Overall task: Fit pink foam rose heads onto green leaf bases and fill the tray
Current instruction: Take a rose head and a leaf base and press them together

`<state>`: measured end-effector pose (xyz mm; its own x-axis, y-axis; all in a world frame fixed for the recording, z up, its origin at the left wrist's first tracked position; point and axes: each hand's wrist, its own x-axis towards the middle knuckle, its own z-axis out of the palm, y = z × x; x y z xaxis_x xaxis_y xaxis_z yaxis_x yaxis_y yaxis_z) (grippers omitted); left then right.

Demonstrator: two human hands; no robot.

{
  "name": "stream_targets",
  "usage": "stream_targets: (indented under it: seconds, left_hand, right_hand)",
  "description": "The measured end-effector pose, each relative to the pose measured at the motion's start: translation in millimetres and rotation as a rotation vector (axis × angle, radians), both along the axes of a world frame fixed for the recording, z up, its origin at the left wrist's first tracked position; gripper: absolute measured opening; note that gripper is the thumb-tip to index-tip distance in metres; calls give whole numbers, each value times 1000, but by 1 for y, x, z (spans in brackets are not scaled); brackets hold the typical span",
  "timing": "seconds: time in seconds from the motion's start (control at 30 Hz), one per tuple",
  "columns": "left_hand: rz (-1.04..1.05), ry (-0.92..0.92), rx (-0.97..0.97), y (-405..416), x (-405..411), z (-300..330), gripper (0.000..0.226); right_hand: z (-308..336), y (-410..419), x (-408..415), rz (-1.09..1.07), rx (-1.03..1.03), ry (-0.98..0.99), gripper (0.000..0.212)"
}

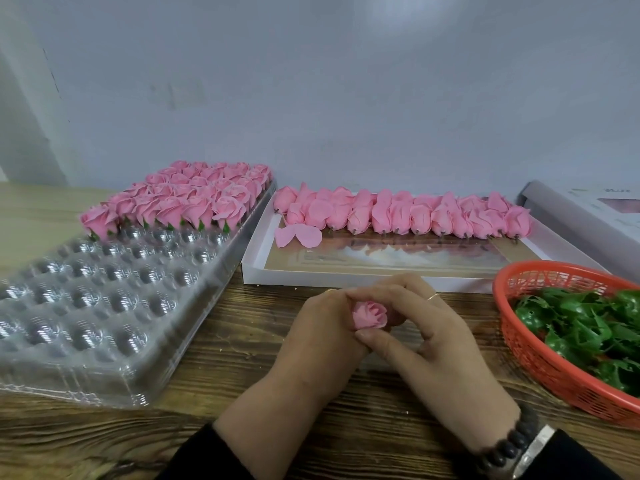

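Left hand (320, 327) and right hand (429, 327) together pinch one rose (370, 315) above the counter (311, 427), beside the tray (104, 306).

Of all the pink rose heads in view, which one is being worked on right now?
The rose head at centre front, gripped between the left hand and right hand above the wooden table. The others sit in the clear tray or white box.

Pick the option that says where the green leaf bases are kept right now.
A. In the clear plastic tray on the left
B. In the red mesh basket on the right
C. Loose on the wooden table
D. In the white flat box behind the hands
B: the green leaf bases lie piled inside the red mesh basket at the right edge, while the white flat box holds only pink rose heads.
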<state>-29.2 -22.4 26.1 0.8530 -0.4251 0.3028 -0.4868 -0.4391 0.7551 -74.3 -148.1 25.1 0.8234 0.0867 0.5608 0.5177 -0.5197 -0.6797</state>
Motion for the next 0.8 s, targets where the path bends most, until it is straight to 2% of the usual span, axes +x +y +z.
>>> stream_targets:
  seconds: [0.23, 0.3, 0.37, 0.4, 0.43, 0.57, 0.63, 0.7, 0.8]
  left_hand:
    - [-69, 56, -35, -4, -1, 0, 15]
    - [-108, 115, -79, -3, -1, -1, 34]
    - [-95, 161, -81, -1, 2, -3, 70]
    - [-70, 185, -67, 0, 3, -4, 81]
    - [-44, 202, -52, 1, 3, -3, 83]
    - [24, 125, 35, 1, 3, -6, 41]
    - [25, 92, 19, 0, 2, -7, 29]
    - [8, 109, 2, -2, 1, -6, 18]
    - [-35, 172, -42, -3, -1, -5, 17]
  right_hand:
    - [3, -1, 0, -48, 69, -14, 8]
    - [2, -3, 0, -66, 105, 8, 16]
    - [2, -5, 1, -96, 146, 18, 29]
    - [2, -6, 1, -115, 175, 22, 32]
    - [2, -7, 2, -128, 216, 28, 29]
    - [1, -9, 3, -123, 353, 105, 17]
    - [2, -6, 3, -82, 364, 143, 16]
    - [3, -2, 2, -44, 300, 143, 21]
    - [6, 1, 1, -36, 97, 91, 8]
